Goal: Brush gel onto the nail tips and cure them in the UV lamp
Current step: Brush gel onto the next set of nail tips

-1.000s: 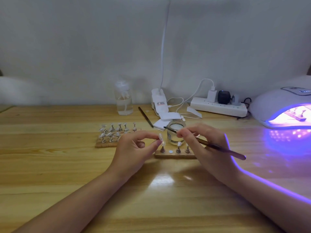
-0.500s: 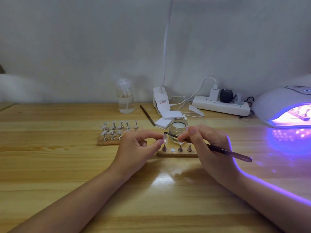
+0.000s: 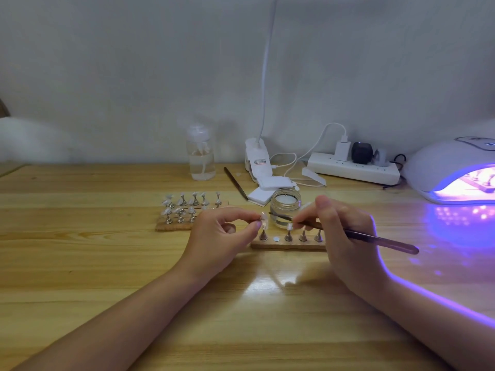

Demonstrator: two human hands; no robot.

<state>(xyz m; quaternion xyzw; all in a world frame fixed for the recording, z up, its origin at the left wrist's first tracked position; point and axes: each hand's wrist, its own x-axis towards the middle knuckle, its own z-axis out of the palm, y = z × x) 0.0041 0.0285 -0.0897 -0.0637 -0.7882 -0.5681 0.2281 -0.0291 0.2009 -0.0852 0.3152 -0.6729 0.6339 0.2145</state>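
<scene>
Just in front of the glass jar [image 3: 285,208], the left hand [image 3: 222,236] pinches a nail tip [image 3: 264,220]; the right hand [image 3: 345,236] grips the brush [image 3: 348,232] (bristles close). A wobble could smear gel onto fingertips.

The brush [image 3: 345,232] tip, over the jar a second ago, now meets the nail tip [image 3: 264,220] pinched by the left hand [image 3: 222,236] above its stand.

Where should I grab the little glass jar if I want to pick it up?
Grip the glass jar around its round sides, coming from behind or above. It stands upright with its mouth open, so keep it level. The brush and both hands crowd its front.
</scene>
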